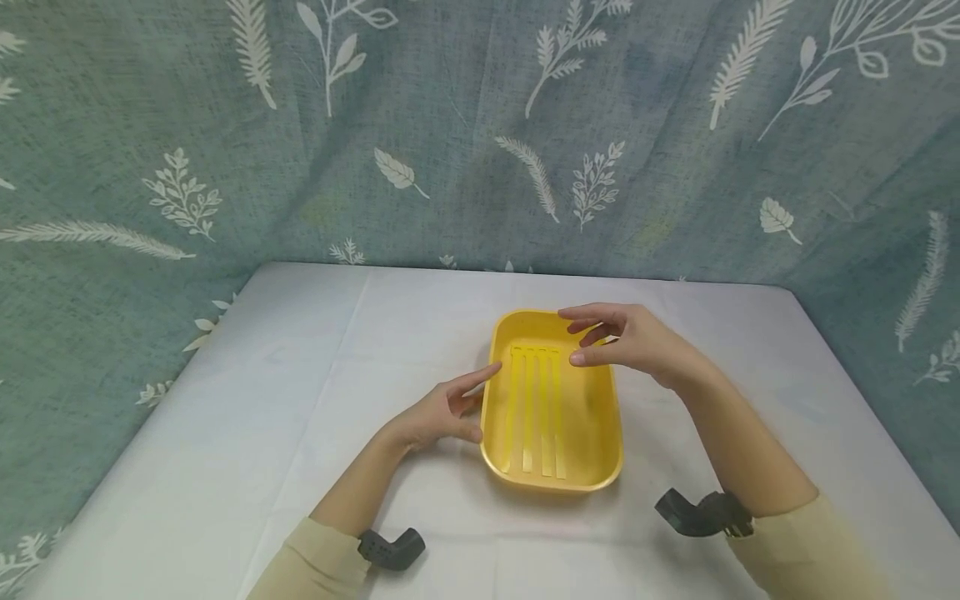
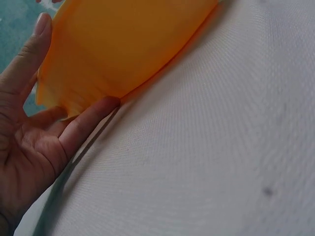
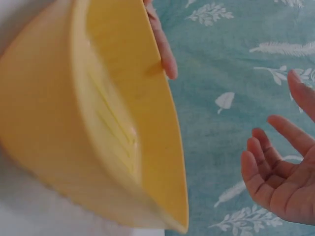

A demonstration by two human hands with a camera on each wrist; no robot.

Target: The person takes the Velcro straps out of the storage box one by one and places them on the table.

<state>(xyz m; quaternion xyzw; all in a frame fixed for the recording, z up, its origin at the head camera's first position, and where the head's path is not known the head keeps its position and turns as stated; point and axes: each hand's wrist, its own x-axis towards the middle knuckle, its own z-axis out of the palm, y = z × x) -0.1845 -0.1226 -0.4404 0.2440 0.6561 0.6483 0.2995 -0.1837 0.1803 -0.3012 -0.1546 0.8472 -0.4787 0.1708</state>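
A yellow rectangular plastic tray (image 1: 588,417) with rounded corners lies on the white table, its long side running away from me. Brighter yellow stripes run lengthwise along its floor. At its left side is my left hand (image 1: 442,410), its index finger reaching to the rim and the thumb beside the wall lower down. In the left wrist view the fingers (image 2: 91,123) of that hand lie along the outside of the tray (image 2: 128,44). Over the tray's far right corner hovers my right hand (image 1: 630,337), fingers spread and loosely bent; the right wrist view shows this hand (image 3: 290,182) apart from the tray (image 3: 44,98).
A white cloth covers the table (image 1: 360,333). Behind it and down both sides hangs a blue-green curtain (image 1: 450,150) with white leaf prints. Each forearm wears a black wrist camera, the left one (image 1: 390,550) and the right one (image 1: 701,512) both low over the table.
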